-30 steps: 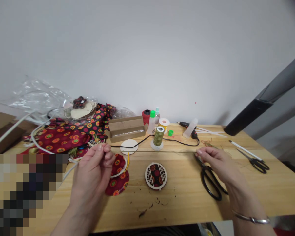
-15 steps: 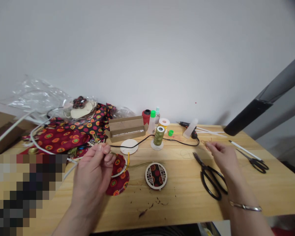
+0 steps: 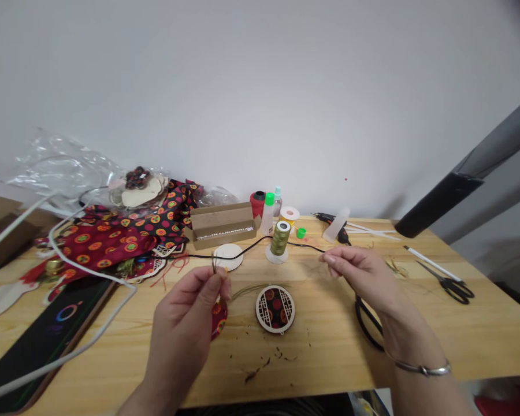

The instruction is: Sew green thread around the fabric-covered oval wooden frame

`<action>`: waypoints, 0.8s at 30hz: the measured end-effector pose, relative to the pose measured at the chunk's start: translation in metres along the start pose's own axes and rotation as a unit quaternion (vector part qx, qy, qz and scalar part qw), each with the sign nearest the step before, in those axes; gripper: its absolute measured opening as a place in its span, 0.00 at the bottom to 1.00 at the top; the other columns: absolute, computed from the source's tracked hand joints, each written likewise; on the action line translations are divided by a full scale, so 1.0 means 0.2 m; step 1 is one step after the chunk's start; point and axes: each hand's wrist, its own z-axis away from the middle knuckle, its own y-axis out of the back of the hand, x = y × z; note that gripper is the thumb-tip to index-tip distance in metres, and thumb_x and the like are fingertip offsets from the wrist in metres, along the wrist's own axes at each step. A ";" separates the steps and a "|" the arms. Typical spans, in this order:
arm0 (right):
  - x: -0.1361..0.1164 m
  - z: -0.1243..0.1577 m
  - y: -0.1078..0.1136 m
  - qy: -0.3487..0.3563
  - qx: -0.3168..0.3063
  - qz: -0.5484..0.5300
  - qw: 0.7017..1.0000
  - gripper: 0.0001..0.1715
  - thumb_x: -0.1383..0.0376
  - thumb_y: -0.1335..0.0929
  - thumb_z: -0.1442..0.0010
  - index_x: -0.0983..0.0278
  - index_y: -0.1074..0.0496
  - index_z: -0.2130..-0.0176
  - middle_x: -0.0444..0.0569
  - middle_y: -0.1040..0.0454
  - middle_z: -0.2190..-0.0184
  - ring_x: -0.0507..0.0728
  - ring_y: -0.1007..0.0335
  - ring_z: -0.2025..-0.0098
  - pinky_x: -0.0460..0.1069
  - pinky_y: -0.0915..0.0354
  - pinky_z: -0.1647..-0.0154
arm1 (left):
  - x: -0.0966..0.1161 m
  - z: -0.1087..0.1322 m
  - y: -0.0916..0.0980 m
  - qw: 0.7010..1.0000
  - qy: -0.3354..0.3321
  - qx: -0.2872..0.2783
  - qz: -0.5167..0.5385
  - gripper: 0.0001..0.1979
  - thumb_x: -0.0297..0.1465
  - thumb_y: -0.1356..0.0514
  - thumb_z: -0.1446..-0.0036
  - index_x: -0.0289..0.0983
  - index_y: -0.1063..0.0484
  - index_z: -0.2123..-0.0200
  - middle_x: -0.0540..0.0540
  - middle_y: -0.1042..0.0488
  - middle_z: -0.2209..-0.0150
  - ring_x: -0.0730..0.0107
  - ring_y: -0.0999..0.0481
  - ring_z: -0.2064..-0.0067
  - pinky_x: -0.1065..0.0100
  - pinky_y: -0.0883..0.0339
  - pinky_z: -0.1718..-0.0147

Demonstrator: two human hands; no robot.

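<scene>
My left hand (image 3: 184,318) pinches a few fine brownish thread strands (image 3: 214,264) upright between finger and thumb. Under it, a red patterned fabric disc (image 3: 219,320) is mostly hidden. My right hand (image 3: 357,274) is raised with its fingertips closed, close to a black cord (image 3: 303,245); no thread shows in them at this size. Black-handled scissors (image 3: 367,323) lie partly under my right wrist. Between my hands sit a lattice-framed wooden disc with dark fabric (image 3: 275,309) and loose olive thread (image 3: 249,290).
An olive thread spool (image 3: 279,240), a plain wooden disc (image 3: 227,257), a cardboard box (image 3: 223,226), bottles and a hot tool stand behind. Printed fabric (image 3: 106,245) and a plastic bag (image 3: 60,173) lie left, a dark tablet (image 3: 47,332) front left, second scissors (image 3: 453,290) right.
My right hand has moved left and up, away from the scissors, toward the cord. My left hand has shifted right and lifted the thread strands, covering more of the red disc.
</scene>
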 end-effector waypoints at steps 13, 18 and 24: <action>0.11 -0.02 0.00 -0.016 0.068 0.197 0.978 0.20 0.64 0.38 0.44 0.65 0.25 0.55 0.51 0.21 0.71 0.60 0.26 0.66 0.55 0.35 0.60 | -0.02 0.04 -0.06 0.987 0.108 -0.018 0.121 0.07 0.31 0.33 0.51 0.36 0.28 0.73 0.54 0.32 0.80 0.82 0.38 0.80 0.80 0.46 0.83; 0.16 -0.02 0.02 0.005 0.169 0.186 0.968 0.19 0.56 0.36 0.43 0.64 0.23 0.61 0.49 0.23 0.75 0.59 0.28 0.72 0.53 0.36 0.66 | -0.03 0.04 -0.05 0.990 0.105 -0.007 0.091 0.07 0.32 0.33 0.50 0.36 0.28 0.73 0.55 0.33 0.80 0.83 0.41 0.80 0.81 0.48 0.82; 0.18 -0.02 0.04 0.099 0.230 0.253 0.934 0.15 0.58 0.36 0.44 0.64 0.24 0.67 0.53 0.24 0.65 0.61 0.30 0.60 0.54 0.38 0.58 | -0.08 0.05 -0.05 0.991 0.116 -0.037 0.060 0.08 0.33 0.34 0.50 0.36 0.28 0.72 0.53 0.31 0.78 0.84 0.43 0.81 0.79 0.51 0.83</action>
